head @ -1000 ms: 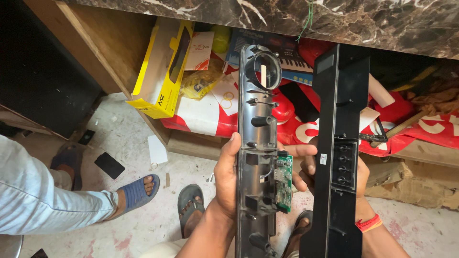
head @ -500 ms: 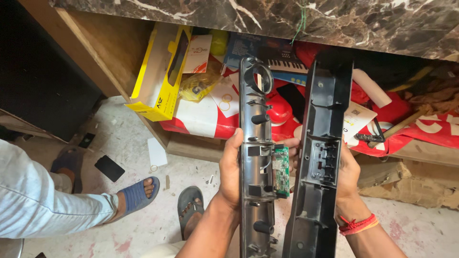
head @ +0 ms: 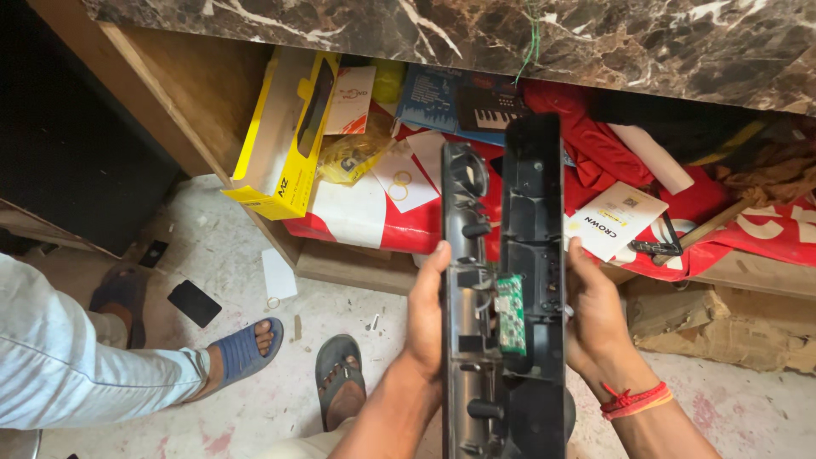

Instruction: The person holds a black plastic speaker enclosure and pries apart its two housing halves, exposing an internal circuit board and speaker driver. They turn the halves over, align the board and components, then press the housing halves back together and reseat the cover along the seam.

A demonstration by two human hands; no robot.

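Above our fingers runs the big marble counter [head: 476, 34], with a wooden shelf [head: 187, 93] under it. The shelf is stuffed: a red and white bag [head: 374, 212], a yellow box [head: 285, 136] that leans at the left, a small toy keyboard box [head: 463, 102], white cards and a red cloth. We cannot see what is inside the bag or the box.

In our hands are two long black parts. The grey inner frame [head: 466, 280] is by our left hand [head: 425, 314]. The black cover [head: 535, 255] is by our right hand [head: 595, 314]. Both stand upright, side by side and touching, in front of the shelf. A small green board [head: 511, 313] with thin wires sits between them.

Our left fingers are pressed flat along the frame's left edge. Our right fingers wrap round the cover's right edge.

We think the parts are stiff, light plastic, a bit smooth. The long edges look like the best place to hold. The green board and wires look easy to break, so fingers should keep off them.

Left of our fingers, another person's foot in a blue sandal [head: 242, 353] rests on the floor [head: 255, 408].
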